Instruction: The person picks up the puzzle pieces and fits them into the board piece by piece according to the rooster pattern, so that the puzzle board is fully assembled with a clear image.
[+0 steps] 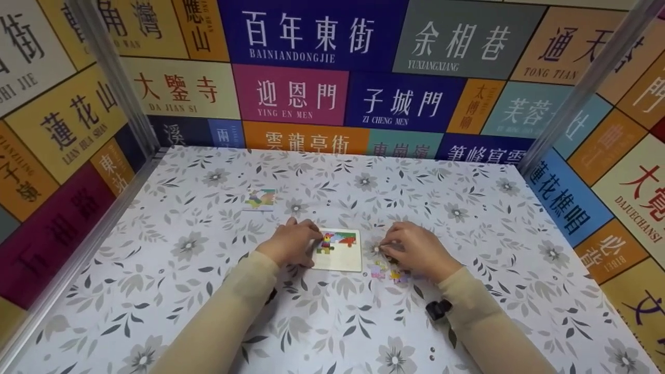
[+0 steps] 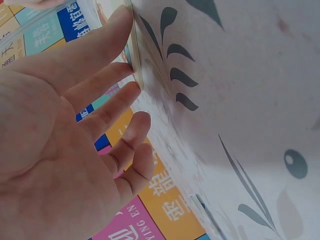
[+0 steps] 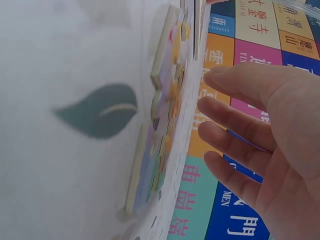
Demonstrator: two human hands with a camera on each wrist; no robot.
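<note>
Puzzle board touches left hand fingertips.

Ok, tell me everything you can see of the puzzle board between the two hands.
The puzzle board is a thin, pale cream rectangle, cardboard or wood by its look, lying flat on the floral tablecloth. Only its far part is filled: a few colourful pieces, red, green, yellow and pink, sit there, and the rest is bare. The left hand rests against its left edge with straight fingers. The right hand lies just right of it, over loose pieces.
</note>
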